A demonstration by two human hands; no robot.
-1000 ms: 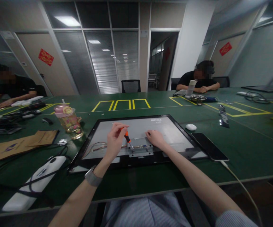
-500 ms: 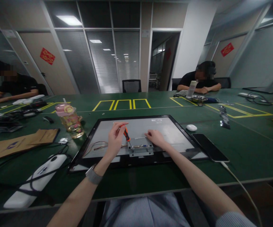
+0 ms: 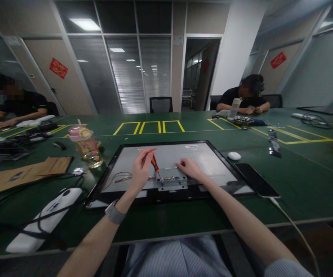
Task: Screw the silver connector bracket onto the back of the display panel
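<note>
A monitor panel (image 3: pixel 207 156) lies face down on the green table in front of me, its grey metal back up. My left hand (image 3: pixel 141 169) is closed round a small orange-handled screwdriver (image 3: pixel 155 164), whose tip points down at the left end of a metal connector bracket (image 3: pixel 172 182) near the panel's front edge. My right hand (image 3: pixel 189 167) rests on the panel just behind the bracket, fingers curled and pressing down. Thin coloured wires (image 3: pixel 117 177) run across the panel to the left of my left hand.
A pink-lidded bottle (image 3: pixel 86 147) and brown paper bag (image 3: pixel 25 173) lie to the left, a white power strip (image 3: pixel 44 217) with black cables nearer. A phone (image 3: pixel 254 179) on a cable and white earbud case (image 3: pixel 233 155) lie right. Two other people sit across the table.
The hands stay in place on the panel; the screwdriver has barely shifted. The view has drifted slightly.
</note>
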